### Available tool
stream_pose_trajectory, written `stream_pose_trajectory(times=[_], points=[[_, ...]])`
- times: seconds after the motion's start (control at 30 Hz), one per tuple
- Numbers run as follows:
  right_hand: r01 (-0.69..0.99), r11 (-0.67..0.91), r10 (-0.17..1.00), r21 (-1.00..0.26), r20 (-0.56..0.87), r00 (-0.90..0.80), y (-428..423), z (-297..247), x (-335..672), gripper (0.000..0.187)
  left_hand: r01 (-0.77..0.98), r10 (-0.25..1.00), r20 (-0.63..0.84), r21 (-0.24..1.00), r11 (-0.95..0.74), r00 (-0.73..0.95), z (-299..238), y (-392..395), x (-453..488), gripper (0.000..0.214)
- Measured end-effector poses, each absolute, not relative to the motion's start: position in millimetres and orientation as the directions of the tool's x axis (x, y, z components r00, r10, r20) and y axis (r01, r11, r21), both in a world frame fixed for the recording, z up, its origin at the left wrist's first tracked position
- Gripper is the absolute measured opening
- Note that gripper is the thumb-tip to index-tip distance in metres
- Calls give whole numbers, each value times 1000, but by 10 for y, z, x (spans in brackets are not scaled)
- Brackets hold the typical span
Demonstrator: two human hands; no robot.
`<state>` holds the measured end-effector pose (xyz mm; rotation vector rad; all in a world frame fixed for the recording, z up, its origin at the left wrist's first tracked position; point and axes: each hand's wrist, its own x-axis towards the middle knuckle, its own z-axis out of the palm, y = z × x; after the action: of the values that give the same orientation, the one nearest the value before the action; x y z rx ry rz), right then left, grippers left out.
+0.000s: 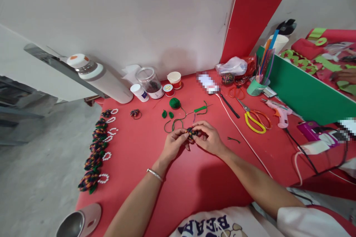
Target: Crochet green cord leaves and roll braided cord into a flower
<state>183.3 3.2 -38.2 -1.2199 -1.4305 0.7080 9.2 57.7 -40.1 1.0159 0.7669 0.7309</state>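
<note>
Between my two hands is a small crocheted piece of dark multicoloured yarn (191, 132). My left hand (175, 142) pinches its left side, and my right hand (208, 139) grips its right side with fingertips and thumb. Fingers partly cover the piece. Just beyond lie a ball of green yarn (174, 103) with a loose strand, two small green crocheted leaves (167, 114), and a crochet hook with a green handle (200, 109). A small multicoloured crocheted piece (135, 112) with a tail of yarn rests farther left.
Several multicoloured crocheted pieces with white bead loops (93, 161) line the left edge. A bottle (102, 81), clear jar (151, 85) and paper cup (174, 80) stand at the back. On the right are yellow-handled scissors (254, 122), a glue gun (279, 113) and a white cable (244, 140).
</note>
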Motion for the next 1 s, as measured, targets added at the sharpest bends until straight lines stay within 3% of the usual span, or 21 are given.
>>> stream_pose_trajectory(times=[0.2, 0.37, 0.5, 0.67, 1.0], points=[[266, 282, 946, -922, 313, 80, 6, -334, 1825, 25, -218, 830, -205, 907, 360, 519, -375, 580, 112, 36], [-114, 39, 993, -993, 26, 114, 14, -322, 1819, 38, -320, 843, -191, 865, 386, 502, -371, 623, 97, 37], [-281, -44, 995, -959, -68, 76, 51, -386, 1832, 39, -318, 809, -184, 853, 414, 559, -373, 651, 72, 36], [-314, -65, 993, -947, -92, 71, 60, -398, 1869, 39, -305, 761, -197, 833, 462, 618, -360, 653, 51, 40], [-228, -39, 998, -973, -50, 43, 31, -356, 1814, 38, -255, 799, -213, 875, 412, 562, -359, 607, 70, 36]])
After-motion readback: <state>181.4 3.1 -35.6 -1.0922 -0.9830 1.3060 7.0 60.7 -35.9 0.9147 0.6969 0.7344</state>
